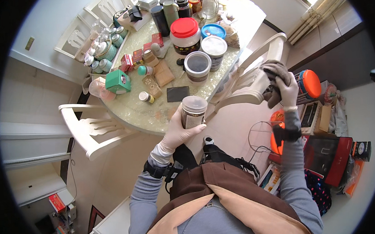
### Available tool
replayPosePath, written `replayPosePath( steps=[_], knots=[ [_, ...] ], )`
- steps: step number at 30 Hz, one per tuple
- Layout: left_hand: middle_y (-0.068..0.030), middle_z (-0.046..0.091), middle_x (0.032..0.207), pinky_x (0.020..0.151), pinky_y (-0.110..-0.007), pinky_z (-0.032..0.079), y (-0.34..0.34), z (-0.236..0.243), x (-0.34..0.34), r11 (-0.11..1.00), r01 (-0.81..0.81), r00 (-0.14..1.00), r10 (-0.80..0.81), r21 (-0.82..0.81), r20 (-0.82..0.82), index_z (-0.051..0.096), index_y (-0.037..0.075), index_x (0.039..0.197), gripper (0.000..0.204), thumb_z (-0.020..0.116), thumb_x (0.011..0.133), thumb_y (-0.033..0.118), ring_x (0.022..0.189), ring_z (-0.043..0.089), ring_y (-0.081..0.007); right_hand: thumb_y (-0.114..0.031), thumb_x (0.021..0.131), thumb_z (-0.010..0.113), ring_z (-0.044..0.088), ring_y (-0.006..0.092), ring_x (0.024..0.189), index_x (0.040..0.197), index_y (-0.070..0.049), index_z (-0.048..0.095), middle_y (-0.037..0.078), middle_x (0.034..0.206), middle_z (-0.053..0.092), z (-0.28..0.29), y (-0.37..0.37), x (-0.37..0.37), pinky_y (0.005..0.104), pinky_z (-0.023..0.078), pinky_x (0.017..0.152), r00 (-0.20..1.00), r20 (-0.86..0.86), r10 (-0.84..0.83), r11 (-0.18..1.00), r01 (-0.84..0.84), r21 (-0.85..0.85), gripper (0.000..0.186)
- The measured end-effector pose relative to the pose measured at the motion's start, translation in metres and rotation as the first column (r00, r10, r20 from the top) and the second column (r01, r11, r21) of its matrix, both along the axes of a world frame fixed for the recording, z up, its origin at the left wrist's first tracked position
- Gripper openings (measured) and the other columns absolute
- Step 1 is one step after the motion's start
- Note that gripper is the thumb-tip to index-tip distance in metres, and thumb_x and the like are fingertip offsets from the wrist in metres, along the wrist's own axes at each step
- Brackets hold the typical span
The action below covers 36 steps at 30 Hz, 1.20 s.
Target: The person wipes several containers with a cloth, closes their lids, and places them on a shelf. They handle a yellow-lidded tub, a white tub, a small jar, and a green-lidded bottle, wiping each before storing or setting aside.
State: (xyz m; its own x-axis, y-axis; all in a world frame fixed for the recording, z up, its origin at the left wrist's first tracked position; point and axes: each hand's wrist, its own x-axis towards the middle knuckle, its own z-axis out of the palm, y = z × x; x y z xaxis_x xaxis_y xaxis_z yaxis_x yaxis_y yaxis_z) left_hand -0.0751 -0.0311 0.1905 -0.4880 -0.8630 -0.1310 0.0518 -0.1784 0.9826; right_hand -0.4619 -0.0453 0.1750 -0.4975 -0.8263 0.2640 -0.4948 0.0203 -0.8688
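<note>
Facing the broad, pale-patterned table (128, 109) with its curved near edge, and a cream wooden slat-backed chair (239, 99) at the table's right side. Holding a bunched, dark grey-brown cloth (276, 68) in the white-gloved right hand (290, 91), off the table's right side and above that chair. Holding a clear, round plastic jar (193, 116) with a pale translucent lid and a dark label in the white-gloved left hand (179, 133), just off the table's near edge. Seen along that edge, placing the jar well apart from the cloth, to its left, long axis near upright, lid uppermost; nearer by far to the left hand than to the right. Left grip clamped around the jar's side, thumb across the label low down, fingers mostly hidden behind. Right grip bent tightly into the cloth, fingertips partly lost among the dark folds
</note>
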Motion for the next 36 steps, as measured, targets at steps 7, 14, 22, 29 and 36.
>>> replayPosePath(
  steps=[7,14,22,29,36],
  knots=[
    [-0.0175,0.065,0.099,0.083,-0.035,0.051,0.035,0.032,-0.037,0.901,0.106,0.915,0.077,-0.42,0.397,0.045,0.0,0.123,0.07,0.08,0.067,0.022,0.092,0.065,-0.0263,-0.007,0.067,0.065,0.051,0.0313,0.114,0.126,0.001,0.039,0.021,0.12,0.048,0.054,0.061,0.125,0.0365,0.039,0.099,0.814,-0.043,0.579,0.815,-0.58,-0.002,0.064],
    [-0.0244,0.061,0.107,0.091,-0.04,0.045,0.076,0.061,0.009,0.838,0.224,0.83,0.104,-0.498,0.548,0.041,-0.004,0.127,0.076,0.073,0.066,0.03,0.103,0.059,-0.0368,-0.012,0.071,0.081,0.045,0.0176,0.124,0.14,0.002,0.036,0.012,0.136,0.047,0.063,0.085,0.204,0.0327,0.034,0.105,0.264,0.456,0.85,0.418,-0.864,-0.279,0.083],
    [-0.0106,0.062,0.103,0.086,-0.034,0.048,0.102,0.073,0.052,0.853,-0.088,0.962,0.206,-0.514,0.178,0.046,-0.001,0.126,0.07,0.074,0.064,0.014,0.1,0.059,-0.019,0.0,0.064,0.076,0.064,0.0357,0.092,0.101,0.004,0.062,0.02,0.097,0.066,0.083,0.103,0.28,0.0378,0.051,0.083,0.706,-0.222,0.672,0.515,-0.662,-0.545,0.04],
    [-0.0061,0.055,0.108,0.075,-0.026,0.048,0.104,0.07,0.071,0.987,-0.109,0.973,0.081,-0.118,-0.217,0.049,0.003,0.124,0.062,0.069,0.065,0.005,0.099,0.052,-0.0136,-0.006,0.081,0.058,0.059,0.0172,0.083,0.107,0.005,0.053,0.011,0.095,0.064,0.098,0.112,0.311,0.0307,0.049,0.079,0.321,0.66,0.679,0.734,-0.274,-0.622,0.028],
    [-0.0032,0.056,0.109,0.079,-0.028,0.049,0.104,0.068,0.089,0.983,-0.071,0.97,0.029,-0.17,-0.241,0.042,0.005,0.133,0.055,0.061,0.082,0.0,0.091,0.056,-0.0131,-0.001,0.074,0.074,0.057,0.0148,0.105,0.125,0.004,0.049,0.011,0.116,0.061,0.111,0.097,0.319,0.0287,0.045,0.091,0.471,0.398,0.787,0.602,-0.728,-0.329,0.057]
  ],
)
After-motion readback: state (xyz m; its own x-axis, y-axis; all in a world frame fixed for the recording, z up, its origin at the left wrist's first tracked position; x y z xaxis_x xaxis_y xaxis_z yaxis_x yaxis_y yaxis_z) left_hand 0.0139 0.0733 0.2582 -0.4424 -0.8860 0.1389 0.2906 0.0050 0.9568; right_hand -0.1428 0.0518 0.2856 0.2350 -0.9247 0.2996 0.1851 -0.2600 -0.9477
